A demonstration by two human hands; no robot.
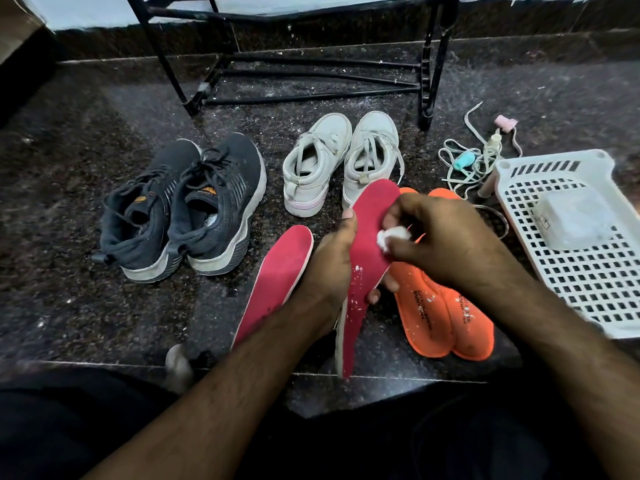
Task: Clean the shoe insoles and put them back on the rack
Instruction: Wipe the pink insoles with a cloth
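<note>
Our left hand [332, 268] grips the long red foam insole [367, 244] at its middle, thumb on its near edge, fingers curled behind. Our right hand [446, 240] pinches a small white cotton wad [393, 236] against that insole, just beside the left thumb. Both forearms are bare.

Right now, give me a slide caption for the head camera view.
Left hand holds a pink foam insole while right hand rubs it with a white wad, shoes nearby.

Dim indoor light, dark foreground, wide-angle bending at edges, slight blur
</note>
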